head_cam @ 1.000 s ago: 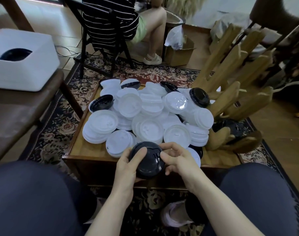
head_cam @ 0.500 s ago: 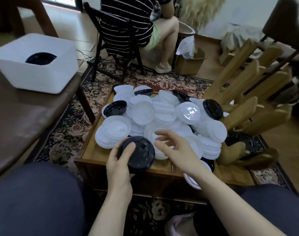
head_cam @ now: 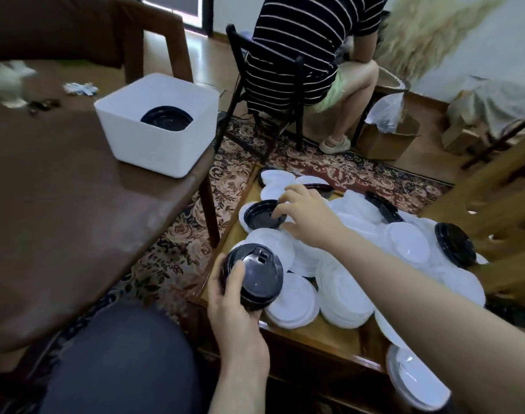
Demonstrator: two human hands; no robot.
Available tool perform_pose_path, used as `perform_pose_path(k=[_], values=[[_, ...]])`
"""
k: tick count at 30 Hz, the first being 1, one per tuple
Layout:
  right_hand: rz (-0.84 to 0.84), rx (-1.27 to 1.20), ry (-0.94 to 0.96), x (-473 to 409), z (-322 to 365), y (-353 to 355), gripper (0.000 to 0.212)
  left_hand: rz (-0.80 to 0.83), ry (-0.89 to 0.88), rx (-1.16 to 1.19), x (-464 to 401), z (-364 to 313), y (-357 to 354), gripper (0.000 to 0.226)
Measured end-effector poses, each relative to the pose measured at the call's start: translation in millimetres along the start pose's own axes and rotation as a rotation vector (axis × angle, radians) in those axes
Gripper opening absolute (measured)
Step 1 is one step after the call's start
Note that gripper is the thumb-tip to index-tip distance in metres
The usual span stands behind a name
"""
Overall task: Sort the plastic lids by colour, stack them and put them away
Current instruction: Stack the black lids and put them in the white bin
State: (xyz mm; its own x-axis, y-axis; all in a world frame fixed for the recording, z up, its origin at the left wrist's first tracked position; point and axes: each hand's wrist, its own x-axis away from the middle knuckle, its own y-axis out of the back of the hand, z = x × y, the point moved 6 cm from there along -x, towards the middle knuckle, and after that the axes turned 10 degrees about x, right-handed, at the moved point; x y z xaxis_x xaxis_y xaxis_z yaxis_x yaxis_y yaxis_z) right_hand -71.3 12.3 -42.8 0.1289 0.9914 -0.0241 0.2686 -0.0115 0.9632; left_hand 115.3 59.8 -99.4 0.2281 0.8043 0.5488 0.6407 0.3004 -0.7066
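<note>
The white bin (head_cam: 156, 135) on the brown bench at left already contains black lids (head_cam: 167, 118). The left hand (head_cam: 234, 300) grips a stack of black lids (head_cam: 255, 277) at the low table's (head_cam: 312, 336) near-left corner, thumb across the top. The right hand (head_cam: 306, 216), which steadied that stack a second ago, has released it and reached forward; its fingertips now touch the rim of an upturned black lid (head_cam: 262, 215) among the white lids (head_cam: 344, 282). Whether it is gripped cannot be determined. Assessment: collection of black lids continues.
</note>
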Motion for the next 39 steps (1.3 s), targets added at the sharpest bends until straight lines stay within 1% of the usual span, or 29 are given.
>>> perform_pose_path(k=[2, 3, 7, 9, 10, 12, 14, 15, 17, 18, 19, 20, 22, 24, 26, 27, 31, 35, 37, 39], values=[[0.011, 0.022, 0.022, -4, -1, -7, 0.024, 0.004, 0.019, -0.004, 0, 2, 0, 0.032], [-0.012, 0.020, 0.029, -5, -2, -9, 0.021, 0.000, 0.025, -0.009, 0, 3, 0, 0.032], [-0.215, -0.042, 0.024, 1, -7, -2, 0.010, -0.008, 0.039, -0.008, 1, 7, 2, 0.033], [-0.335, -0.148, -0.029, 7, -11, 12, 0.006, 0.004, 0.035, -0.006, 2, 6, 1, 0.033], [-0.389, -0.277, -0.096, 13, -14, 22, 0.006, 0.012, 0.031, -0.003, 3, 6, 1, 0.033], [-0.442, -0.669, -0.304, 31, -24, 39, 0.010, 0.033, 0.028, 0.001, 3, 6, 1, 0.032], [-0.422, -1.112, -0.467, 55, -26, 48, 0.014, 0.062, 0.045, 0.008, 4, 9, 1, 0.033], [-0.368, -1.327, -0.519, 66, -24, 48, 0.014, 0.075, 0.058, 0.014, 4, 11, 1, 0.034], [-0.182, -1.727, -0.566, 90, -11, 42, 0.012, 0.086, 0.088, 0.029, 5, 16, 2, 0.036], [-0.092, -1.855, -0.582, 101, -4, 38, 0.014, 0.085, 0.105, 0.037, 6, 17, 2, 0.038], [-0.021, -1.921, -0.601, 112, 2, 34, 0.017, 0.097, 0.123, 0.042, 8, 18, 0, 0.041], [0.029, -1.940, -0.627, 121, 8, 31, 0.019, 0.115, 0.139, 0.038, 10, 19, -3, 0.046], [0.071, -1.927, -0.699, 136, 14, 23, 0.019, 0.165, 0.161, 0.010, 16, 19, -12, 0.054], [0.055, -1.915, -0.769, 145, 14, 21, 0.018, 0.216, 0.180, -0.058, 21, 18, -23, 0.059], [0.019, -1.886, -0.830, 151, 8, 24, 0.016, 0.276, 0.183, -0.132, 24, 18, -35, 0.074], [0.002, -1.852, -0.852, 153, 4, 27, 0.015, 0.299, 0.182, -0.166, 24, 18, -41, 0.077], [-0.053, -1.647, -0.904, 161, -10, 38, 0.017, 0.351, 0.248, -0.228, 12, 22, -65, 0.075], [-0.071, -1.447, -0.869, 160, -18, 46, 0.024, 0.456, 0.331, -0.338, 3, 28, -90, 0.070], [-0.081, -1.498, -0.829, 155, -18, 48, 0.027, 0.509, 0.375, -0.389, -2, 32, -100, 0.060], [-0.085, -1.648, -0.793, 149, -16, 50, 0.031, 0.564, 0.400, -0.459, -10, 34, -109, 0.050]])
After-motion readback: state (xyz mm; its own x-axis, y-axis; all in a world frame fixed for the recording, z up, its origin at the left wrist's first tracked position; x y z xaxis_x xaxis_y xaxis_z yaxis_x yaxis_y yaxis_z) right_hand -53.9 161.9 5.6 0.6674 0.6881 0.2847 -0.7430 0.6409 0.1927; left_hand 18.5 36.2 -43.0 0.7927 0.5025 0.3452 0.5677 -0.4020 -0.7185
